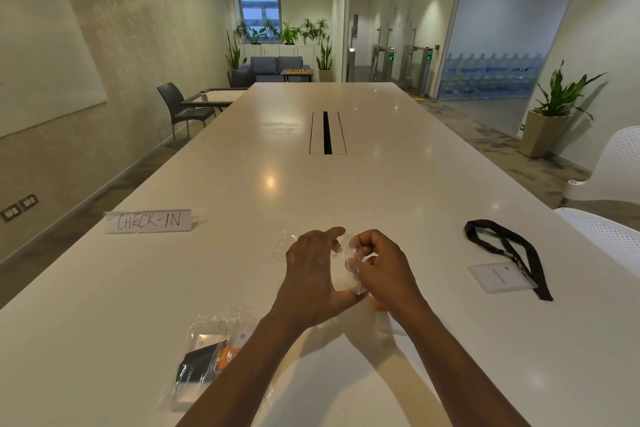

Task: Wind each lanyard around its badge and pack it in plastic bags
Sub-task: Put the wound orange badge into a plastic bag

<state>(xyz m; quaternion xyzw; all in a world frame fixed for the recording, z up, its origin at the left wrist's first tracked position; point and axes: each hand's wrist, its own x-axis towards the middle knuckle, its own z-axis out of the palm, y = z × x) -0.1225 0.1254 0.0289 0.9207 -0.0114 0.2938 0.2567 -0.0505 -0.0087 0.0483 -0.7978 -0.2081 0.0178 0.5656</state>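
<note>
My left hand [313, 274] and my right hand [384, 269] meet above the white table [346, 191], both pinching a clear plastic bag [348, 265] between them. A bit of orange [378, 304] shows under my right wrist, mostly hidden. At the right lies a white badge [497, 278] with its black lanyard [509, 250] unwound. Near my left forearm sit packed clear bags [207, 354] holding badges wound with black and orange lanyards. Another empty clear bag [284, 246] lies just left of my left hand.
A "CHECK-IN" sign [148, 221] stands at the left of the table. A cable slot [327, 132] runs along the table's middle. White chairs [613, 180] stand at the right edge.
</note>
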